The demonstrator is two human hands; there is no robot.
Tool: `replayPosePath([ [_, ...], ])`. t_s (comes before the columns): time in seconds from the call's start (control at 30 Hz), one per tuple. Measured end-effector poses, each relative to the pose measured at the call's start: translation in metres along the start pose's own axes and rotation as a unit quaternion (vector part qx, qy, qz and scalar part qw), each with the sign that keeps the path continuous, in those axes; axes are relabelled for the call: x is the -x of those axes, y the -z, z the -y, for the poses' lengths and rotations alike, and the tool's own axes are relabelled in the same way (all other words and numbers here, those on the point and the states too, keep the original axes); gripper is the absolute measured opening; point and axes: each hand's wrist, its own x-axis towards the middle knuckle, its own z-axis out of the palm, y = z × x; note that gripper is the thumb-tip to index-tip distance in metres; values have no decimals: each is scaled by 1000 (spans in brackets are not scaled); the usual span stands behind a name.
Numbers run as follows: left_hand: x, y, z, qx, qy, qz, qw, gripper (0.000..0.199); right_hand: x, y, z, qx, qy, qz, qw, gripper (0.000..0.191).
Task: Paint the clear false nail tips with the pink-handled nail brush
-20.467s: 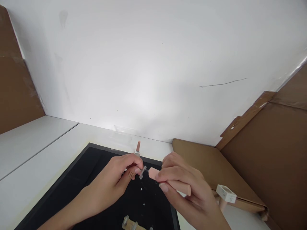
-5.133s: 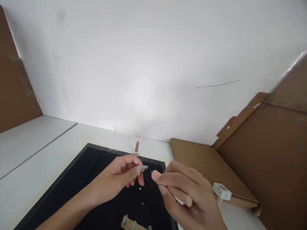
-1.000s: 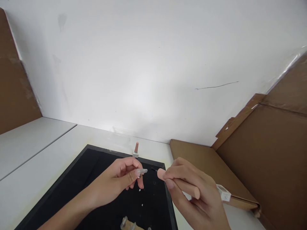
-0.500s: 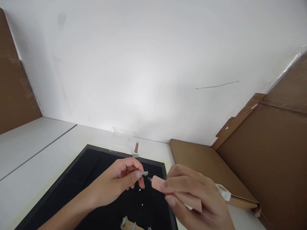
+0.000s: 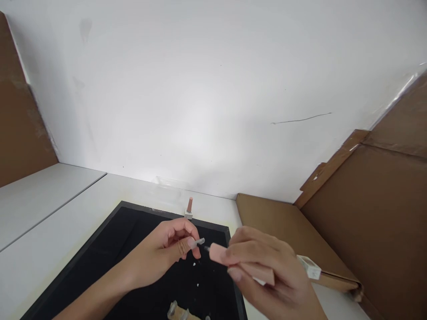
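Between the thumb and fingers of my left hand (image 5: 176, 244) is a small clear nail tip (image 5: 200, 241), pointing right. My right hand (image 5: 270, 271) grips a pink brush cap (image 5: 217, 253), its dark brush pointing left at the tip; whether the bristles touch it cannot be made out. A second pink piece (image 5: 258, 272) lies under the fingers of that same hand, with something white partly hidden below it. Both hands are above a black mat (image 5: 213, 291).
A pink-capped bottle (image 5: 189, 208) stands at the mat's back edge. A clear tray (image 5: 170, 182) is behind it. At the bottom lies a tan holder (image 5: 183, 313) with clear pieces. A cardboard box (image 5: 276, 218) and a white bottle (image 5: 310, 266) are on the right.
My right hand has shifted slightly left with the brush cap. The brush's angle differs a little, and the nail tip in my left hand has barely moved.
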Motion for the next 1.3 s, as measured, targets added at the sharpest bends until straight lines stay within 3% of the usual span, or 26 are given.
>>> replayPosePath([
  [0.1, 0, 0, 2, -15, -12, -10, 1000, 17, -3, -3, 1, 4, -6, 21, 1000, 26],
  [0.27, 0, -2, 5, -117, -33, -64, 991, 16, -2, 2, -7, 82, -44, -27, 995, 25],
  [0.37, -1, -3, 4, -174, -63, -85, 979, 17, -2, 2, -5, 54, -23, -22, 998, 27],
  [0.53, -3, -5, 1, -212, -84, -89, 970, 18, -4, -3, -2, 27, -30, 38, 998, 23],
  [0.67, -2, -5, 3, -244, -99, -98, 960, 19, -3, 0, -7, 68, -76, 0, 995, 22],
  [0.77, -2, -4, 4, -262, -109, -101, 953, 19, -3, 2, -7, 68, -66, -20, 995, 22],
  [0.9, -3, -4, 3, -281, -117, -107, 946, 18, -5, -1, -3, 19, -33, 16, 999, 25],
  [1.0, -4, -4, 3, -289, -121, -110, 943, 18, -4, -1, -5, 38, -67, 40, 996, 21],
  [1.1, -4, -5, 2, -297, -120, -111, 941, 19, -2, 2, -8, 74, -106, 12, 991, 19],
  [1.2, -4, -4, 2, -297, -119, -110, 941, 19, -2, 4, -7, 56, -80, -6, 995, 21],
  [1.3, -4, -4, 2, -288, -123, -107, 944, 19, -4, 0, -3, 16, -44, 27, 999, 23],
])
